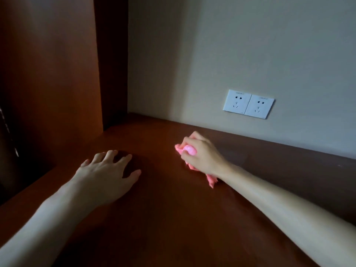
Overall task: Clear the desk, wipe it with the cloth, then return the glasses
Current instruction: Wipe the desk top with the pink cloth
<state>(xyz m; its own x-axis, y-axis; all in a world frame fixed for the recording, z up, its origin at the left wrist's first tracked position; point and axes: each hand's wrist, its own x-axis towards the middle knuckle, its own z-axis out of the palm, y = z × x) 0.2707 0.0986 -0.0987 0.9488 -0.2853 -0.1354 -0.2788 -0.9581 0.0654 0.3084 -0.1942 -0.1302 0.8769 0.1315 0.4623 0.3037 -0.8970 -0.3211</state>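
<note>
right hand [200,153] fingers clenched around pink cloth [187,151], cloth mostly hidden under palm. left hand [107,170] fingers spread flat on desk [173,218]. lighting dim.

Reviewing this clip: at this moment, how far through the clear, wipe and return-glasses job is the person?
Clearing looks done: nothing lies on the visible desk. Wiping is in hand: the right hand grips a bunched pink cloth pressed on the wood near the wall, while the left hand rests spread and empty. Left: finishing the wipe and returning the glasses, which are not in view.
</note>
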